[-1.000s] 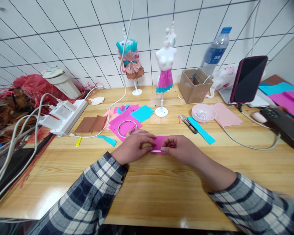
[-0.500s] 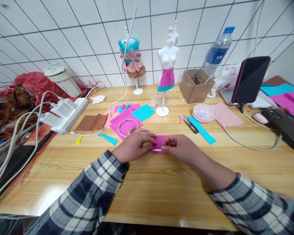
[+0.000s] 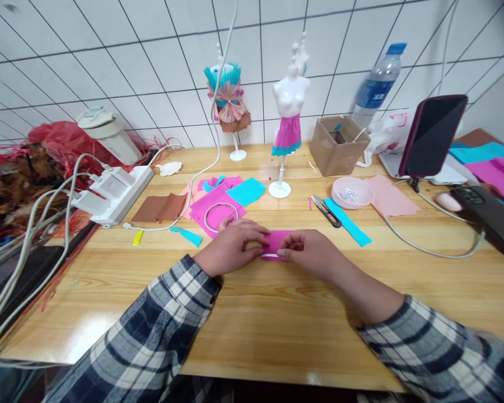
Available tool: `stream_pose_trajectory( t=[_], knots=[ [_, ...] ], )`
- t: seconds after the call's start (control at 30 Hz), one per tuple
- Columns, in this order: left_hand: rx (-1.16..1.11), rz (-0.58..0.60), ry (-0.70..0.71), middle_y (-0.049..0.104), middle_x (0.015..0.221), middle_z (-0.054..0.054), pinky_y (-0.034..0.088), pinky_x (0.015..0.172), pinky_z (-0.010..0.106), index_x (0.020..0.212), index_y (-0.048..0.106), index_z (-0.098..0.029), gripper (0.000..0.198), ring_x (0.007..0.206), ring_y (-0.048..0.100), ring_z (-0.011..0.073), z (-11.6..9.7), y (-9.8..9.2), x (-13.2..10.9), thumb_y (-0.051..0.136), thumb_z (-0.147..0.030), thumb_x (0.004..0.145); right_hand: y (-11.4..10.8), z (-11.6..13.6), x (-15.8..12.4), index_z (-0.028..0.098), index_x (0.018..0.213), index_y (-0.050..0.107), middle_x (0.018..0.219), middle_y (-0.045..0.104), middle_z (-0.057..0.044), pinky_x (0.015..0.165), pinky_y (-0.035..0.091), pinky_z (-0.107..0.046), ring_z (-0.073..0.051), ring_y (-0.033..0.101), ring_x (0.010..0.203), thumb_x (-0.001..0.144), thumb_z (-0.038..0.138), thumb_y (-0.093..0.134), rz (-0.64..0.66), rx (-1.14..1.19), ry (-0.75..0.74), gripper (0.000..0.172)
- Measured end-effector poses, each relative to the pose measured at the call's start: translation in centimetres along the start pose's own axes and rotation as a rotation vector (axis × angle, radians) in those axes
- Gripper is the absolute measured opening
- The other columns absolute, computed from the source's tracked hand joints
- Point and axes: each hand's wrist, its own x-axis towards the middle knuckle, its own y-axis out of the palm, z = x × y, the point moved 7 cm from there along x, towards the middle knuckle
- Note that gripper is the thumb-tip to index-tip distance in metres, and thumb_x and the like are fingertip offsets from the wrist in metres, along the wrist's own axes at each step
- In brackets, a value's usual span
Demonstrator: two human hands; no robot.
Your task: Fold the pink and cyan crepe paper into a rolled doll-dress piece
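A small piece of magenta crepe paper (image 3: 277, 239) lies on the table between my two hands. Along its near edge runs a narrow white strip (image 3: 269, 256) that looks like tape. My left hand (image 3: 237, 246) holds the paper's left side, its thumb by the strip's left end and its fingers curved over the paper. At the strip's right end, my right hand (image 3: 308, 251) has thumb and forefinger pinched together, the other fingers curled in. A pale ring (image 3: 205, 218), perhaps a tape roll, lies just beyond my left hand on magenta sheets (image 3: 201, 207).
Beyond my hands stands a mini mannequin (image 3: 292, 98) in a magenta skirt, with a dressed one (image 3: 229, 101) to its left. Thread snips (image 3: 327, 212), a turquoise strip (image 3: 350, 224) and a pink bowl (image 3: 353, 193) lie to the right. A white cable (image 3: 216, 151) crosses the left side.
The view has shifted slightly. Both hands stay at the magenta paper in nearly the same pose, and the white strip remains along its near edge.
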Motion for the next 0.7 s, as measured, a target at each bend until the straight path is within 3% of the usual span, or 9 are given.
stream_pose_trajectory(
  t=[0.27,0.7],
  knots=[
    [-0.008,0.015,0.03,0.069,0.122,0.002,0.033,0.108,0.048,0.1,0.073,-0.027,0.017,0.118,0.058,0.0229,-0.42,-0.26,-0.06,0.064,-0.03,0.085,-0.06,0.25,-0.21,0.02,0.071,0.069,0.07,0.07,0.001,0.063,0.043,-0.026,-0.015,0.062,0.067,0.072,0.023,0.066,-0.026,-0.091,0.004,0.004],
    [0.005,0.0,0.005,0.068,0.122,0.0,0.027,0.111,0.051,0.096,0.07,-0.027,0.015,0.119,0.057,0.023,-0.31,0.1,-0.11,0.069,-0.031,0.081,-0.36,0.8,-0.54,0.02,0.071,0.068,0.067,0.068,0.003,0.059,0.04,-0.024,-0.013,0.06,0.064,0.074,0.021,0.066,-0.047,-0.189,0.015,0.004]
  ],
)
